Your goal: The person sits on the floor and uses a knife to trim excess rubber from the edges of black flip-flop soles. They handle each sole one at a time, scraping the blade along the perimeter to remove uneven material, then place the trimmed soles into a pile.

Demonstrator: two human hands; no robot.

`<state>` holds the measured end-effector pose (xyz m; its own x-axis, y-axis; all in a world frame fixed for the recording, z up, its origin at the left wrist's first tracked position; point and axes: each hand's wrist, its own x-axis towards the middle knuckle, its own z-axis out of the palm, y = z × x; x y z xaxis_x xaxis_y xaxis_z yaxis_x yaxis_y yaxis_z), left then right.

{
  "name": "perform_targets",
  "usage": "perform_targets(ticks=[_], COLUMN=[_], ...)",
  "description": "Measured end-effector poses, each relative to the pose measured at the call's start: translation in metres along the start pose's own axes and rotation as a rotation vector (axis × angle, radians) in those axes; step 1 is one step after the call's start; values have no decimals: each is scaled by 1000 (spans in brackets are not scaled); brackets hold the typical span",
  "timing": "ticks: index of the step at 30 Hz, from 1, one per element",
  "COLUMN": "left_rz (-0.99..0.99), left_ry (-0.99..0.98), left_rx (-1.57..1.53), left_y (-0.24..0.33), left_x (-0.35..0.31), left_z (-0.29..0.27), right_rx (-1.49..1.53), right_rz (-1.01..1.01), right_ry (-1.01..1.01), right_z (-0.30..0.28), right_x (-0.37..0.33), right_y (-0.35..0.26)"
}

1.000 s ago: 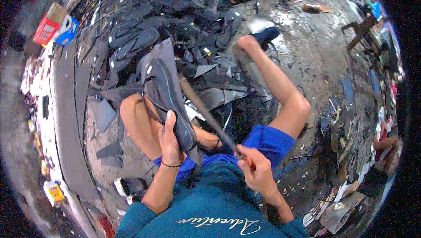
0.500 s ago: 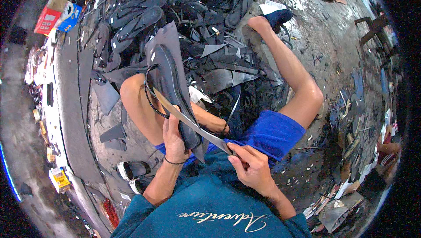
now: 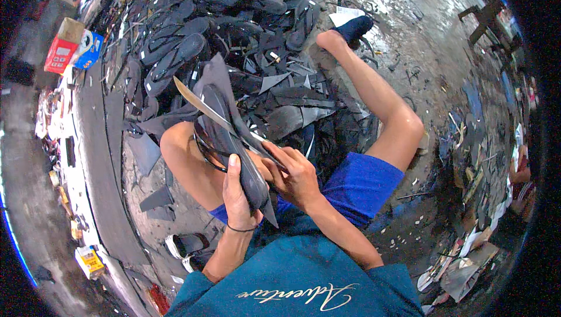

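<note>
Gripping the black sandal (image 3: 248, 172), left hand (image 3: 238, 196) clenched round its near end, right hand (image 3: 297, 178) clutching a knife (image 3: 217, 119), blade (image 3: 200, 104) slanting across it!

Left hand (image 3: 238, 193): gripping, thumb pointing forward
Right hand (image 3: 299, 178): fingers curled, close to left hand
Left arm (image 3: 227, 255): reaches forward
Right arm (image 3: 345, 230): slants in leftward

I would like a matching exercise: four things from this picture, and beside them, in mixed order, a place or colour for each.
1. left hand
2. long knife
3. shorts
4. small carton at lower left

A. yellow and white
B. held in the right hand
C. gripping the flip-flop
D. bright blue

Pairs: 1-C, 2-B, 3-D, 4-A
</note>
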<state>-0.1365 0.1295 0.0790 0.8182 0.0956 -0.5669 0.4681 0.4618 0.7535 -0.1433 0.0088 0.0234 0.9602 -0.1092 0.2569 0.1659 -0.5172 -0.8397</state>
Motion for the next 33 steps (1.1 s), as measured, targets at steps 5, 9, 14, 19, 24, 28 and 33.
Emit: perform_targets(ticks=[5,9,14,19,24,28,33], left_rz=[15,-37,239,132,156,236,231], left_ry=[61,-21,-7,-304,-307,-78,8], left_rx=[56,90,339,367,111,363,77], left_y=[2,-6,-40,-26,41,85,90], left_x=[-4,-14,-28,-17,52,51,40], left_z=[3,-14,-57,-42,-21,-14,-37], right_rx=[19,77,943,682,531,412,140], right_rz=[-11,113,714,518,409,107,-55], right_ry=[25,-20,-97,-182,-261,224,-69], right_z=[23,36,46,-31,-54,-68,-82], right_x=[45,109,137,78,79,52,-28], right_y=[5,42,72,21,-24,-30,-16])
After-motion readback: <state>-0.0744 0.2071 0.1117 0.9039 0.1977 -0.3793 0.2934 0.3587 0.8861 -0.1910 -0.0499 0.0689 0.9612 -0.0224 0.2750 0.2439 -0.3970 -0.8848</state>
